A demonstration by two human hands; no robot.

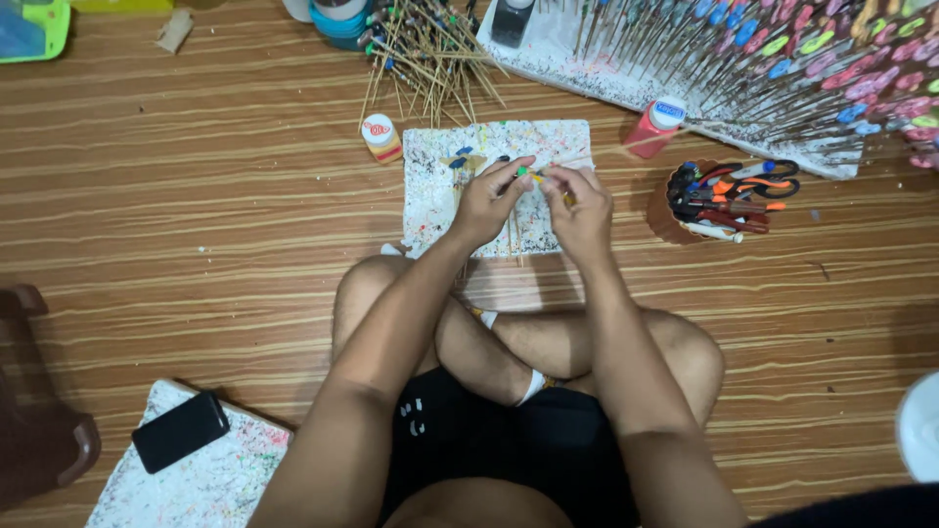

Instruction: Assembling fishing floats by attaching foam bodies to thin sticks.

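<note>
I sit cross-legged on a wood-grain floor. My left hand (489, 198) and my right hand (579, 207) meet over a paint-spattered white board (435, 166). Together they pinch a thin wooden stick with a small green and yellow piece (529, 174) at its tip. More thin sticks (513, 242) lie on the board under my hands. A small blue and yellow painted piece (462, 159) rests on the board to the left of my left hand.
A small orange bottle (380, 137) and a red one (653, 126) flank the board. A cup of scissors and pens (724, 198) stands right. Behind, a foam slab (587, 68) holds many painted sticks; loose sticks (430, 49) are piled. A black phone (180, 431) lies lower left.
</note>
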